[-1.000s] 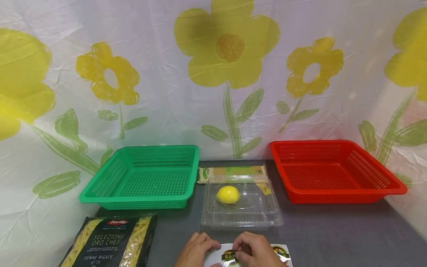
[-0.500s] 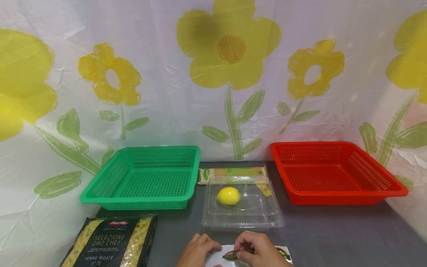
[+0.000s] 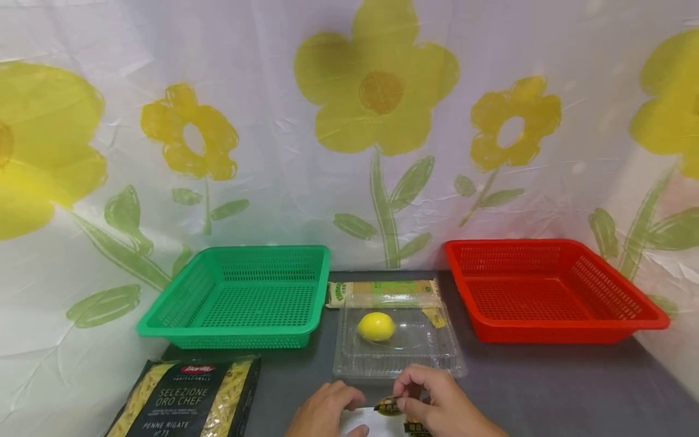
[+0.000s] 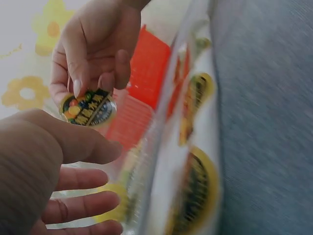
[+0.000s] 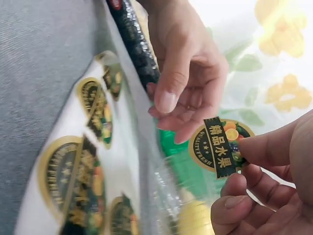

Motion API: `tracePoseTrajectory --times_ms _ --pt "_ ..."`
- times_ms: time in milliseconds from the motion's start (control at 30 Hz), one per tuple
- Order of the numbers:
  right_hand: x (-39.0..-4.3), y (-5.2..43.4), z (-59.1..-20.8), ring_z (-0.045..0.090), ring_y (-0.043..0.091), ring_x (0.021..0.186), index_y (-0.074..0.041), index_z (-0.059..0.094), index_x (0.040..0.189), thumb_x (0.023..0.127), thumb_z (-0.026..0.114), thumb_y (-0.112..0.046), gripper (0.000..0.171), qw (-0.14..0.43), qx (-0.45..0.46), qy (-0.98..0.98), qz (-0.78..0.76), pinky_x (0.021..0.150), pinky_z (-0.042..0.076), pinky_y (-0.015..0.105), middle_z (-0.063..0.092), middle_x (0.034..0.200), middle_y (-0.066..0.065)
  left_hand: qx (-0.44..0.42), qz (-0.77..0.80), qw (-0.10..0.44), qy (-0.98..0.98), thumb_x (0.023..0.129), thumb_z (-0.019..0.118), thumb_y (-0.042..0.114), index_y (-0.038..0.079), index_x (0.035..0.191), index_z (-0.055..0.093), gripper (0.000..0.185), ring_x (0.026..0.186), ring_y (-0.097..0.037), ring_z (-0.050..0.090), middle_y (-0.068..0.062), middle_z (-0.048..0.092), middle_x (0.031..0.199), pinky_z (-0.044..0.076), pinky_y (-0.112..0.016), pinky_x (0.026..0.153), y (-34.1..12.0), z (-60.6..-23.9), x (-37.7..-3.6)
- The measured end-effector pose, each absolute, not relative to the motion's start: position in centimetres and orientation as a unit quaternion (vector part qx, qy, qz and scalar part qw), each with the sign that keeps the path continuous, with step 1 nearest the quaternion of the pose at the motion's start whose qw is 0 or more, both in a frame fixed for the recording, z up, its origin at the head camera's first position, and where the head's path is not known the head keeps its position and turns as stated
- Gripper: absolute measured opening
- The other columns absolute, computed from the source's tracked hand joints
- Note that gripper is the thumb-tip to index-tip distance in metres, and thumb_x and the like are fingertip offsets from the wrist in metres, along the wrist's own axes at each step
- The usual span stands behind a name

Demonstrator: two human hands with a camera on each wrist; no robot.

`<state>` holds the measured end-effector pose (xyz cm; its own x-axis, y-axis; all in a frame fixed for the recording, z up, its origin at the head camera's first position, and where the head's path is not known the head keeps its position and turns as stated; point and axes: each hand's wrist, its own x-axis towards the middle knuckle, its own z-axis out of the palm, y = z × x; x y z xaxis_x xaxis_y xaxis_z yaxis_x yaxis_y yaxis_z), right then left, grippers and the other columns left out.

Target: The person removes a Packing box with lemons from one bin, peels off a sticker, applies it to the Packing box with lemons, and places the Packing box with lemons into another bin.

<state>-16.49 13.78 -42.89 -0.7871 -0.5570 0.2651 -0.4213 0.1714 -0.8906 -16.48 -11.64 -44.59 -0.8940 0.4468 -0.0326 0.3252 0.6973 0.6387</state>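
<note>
R hand (image 3: 441, 402) is edge-pinching fruit sticker (image 5: 215, 147), ideally w/o creasing. L hand (image 3: 323, 409), fingers loose, is gripping nothing, L of sticker sheet (image 3: 364, 420).

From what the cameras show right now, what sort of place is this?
Probably an indoor tabletop workspace, perhaps staged for handling groceries: a flowered curtain stands behind the table, which holds a green basket, a red basket and a pasta bag.

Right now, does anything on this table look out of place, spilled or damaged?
Nothing stands out: I see no spill or damage. The green basket and red basket sit upright, the pasta bag lies face up, and the right hand pinches a sticker that looks whole.
</note>
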Motion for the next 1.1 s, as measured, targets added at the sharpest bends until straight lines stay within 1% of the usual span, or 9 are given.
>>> tracePoseTrajectory --times_ms 100,233,433,533,600,733,867,1000,1100 --pt "-16.6 13.8 -42.0 0.057 0.004 0.073 -0.011 0.066 0.097 0.094 0.068 -0.006 0.006 0.06 -0.317 0.768 -0.553 0.061 0.053 0.025 0.063 0.083 -0.001 0.22 0.346 0.09 0.908 0.084 0.081 0.032 0.017 0.105 0.072 0.028 0.079 -0.002 0.053 0.014 0.059 0.088 0.048 -0.03 0.066 -11.3 -43.6 -16.4" --pt "-16.7 14.0 -41.1 0.058 0.007 0.075 -0.013 0.066 0.098 0.095 0.068 -0.008 0.006 0.055 -0.301 0.779 -0.547 0.061 0.052 0.026 0.063 0.085 -0.001 0.239 0.399 0.058 0.883 0.087 0.079 0.029 0.016 0.105 0.072 0.023 0.078 -0.002 0.056 0.012 0.062 0.089 0.05 -0.027 0.067 -10.6 -42.3 -16.4" --pt "-17.0 14.3 -39.9 0.059 0.01 0.078 -0.016 0.068 0.096 0.094 0.07 -0.01 0.007 0.028 -0.266 0.805 -0.53 0.062 0.054 0.028 0.065 0.087 -0.001 0.302 0.438 -0.055 0.845 0.091 0.075 0.017 0.017 0.098 0.072 0.008 0.077 0.001 0.057 0.009 0.067 0.091 0.053 -0.024 0.068 -9.6 -41.1 -16.5" --pt "-17.1 14.3 -39.3 0.059 0.011 0.077 -0.016 0.068 0.096 0.094 0.07 -0.01 0.007 0.014 -0.26 0.811 -0.523 0.062 0.054 0.028 0.065 0.087 -0.001 0.317 0.439 -0.101 0.835 0.09 0.074 0.012 0.017 0.093 0.071 0.007 0.076 0.0 0.057 0.01 0.067 0.087 0.053 -0.025 0.067 -9.1 -40.7 -16.7" --pt "-17.2 14.2 -38.9 0.059 0.011 0.077 -0.016 0.068 0.095 0.093 0.07 -0.01 0.006 0.011 -0.255 0.811 -0.526 0.062 0.053 0.028 0.065 0.087 -0.001 0.315 0.442 -0.113 0.832 0.09 0.074 0.01 0.018 0.092 0.071 0.008 0.076 0.0 0.057 0.012 0.066 0.086 0.052 -0.024 0.065 -8.9 -40.4 -16.8" --pt "-17.5 14.0 -38.3 0.059 0.012 0.077 -0.015 0.068 0.095 0.092 0.071 -0.008 0.007 -0.009 -0.253 0.809 -0.531 0.061 0.053 0.028 0.065 0.087 0.0 0.305 0.453 -0.125 0.828 0.09 0.073 0.008 0.017 0.091 0.072 0.009 0.075 0.0 0.058 0.012 0.066 0.083 0.051 -0.021 0.06 -8.5 -39.9 -17.2" --pt "-17.9 13.9 -37.7 0.06 0.012 0.077 -0.014 0.068 0.095 0.091 0.071 -0.006 0.009 -0.04 -0.26 0.804 -0.534 0.061 0.055 0.029 0.066 0.087 0.0 0.305 0.461 -0.154 0.819 0.087 0.074 0.003 0.015 0.087 0.071 0.012 0.07 0.001 0.057 0.01 0.065 0.078 0.048 -0.019 0.055 -8.1 -39.5 -17.8" --pt "-18.3 13.9 -37.0 0.061 0.012 0.078 -0.014 0.069 0.095 0.091 0.072 -0.006 0.009 -0.058 -0.252 0.802 -0.539 0.062 0.056 0.029 0.066 0.086 0.0 0.295 0.472 -0.173 0.813 0.085 0.075 0.002 0.015 0.086 0.071 0.014 0.068 0.0 0.056 0.011 0.065 0.076 0.047 -0.02 0.053 -7.7 -38.9 -18.3" --pt "-18.6 13.9 -36.7 0.062 0.013 0.08 -0.014 0.07 0.094 0.09 0.073 -0.005 0.01 -0.075 -0.234 0.803 -0.543 0.065 0.056 0.029 0.067 0.087 0.0 0.285 0.482 -0.18 0.809 0.086 0.076 0.003 0.014 0.087 0.072 0.012 0.069 -0.002 0.058 0.012 0.065 0.077 0.049 -0.022 0.053 -7.4 -38.4 -18.7"
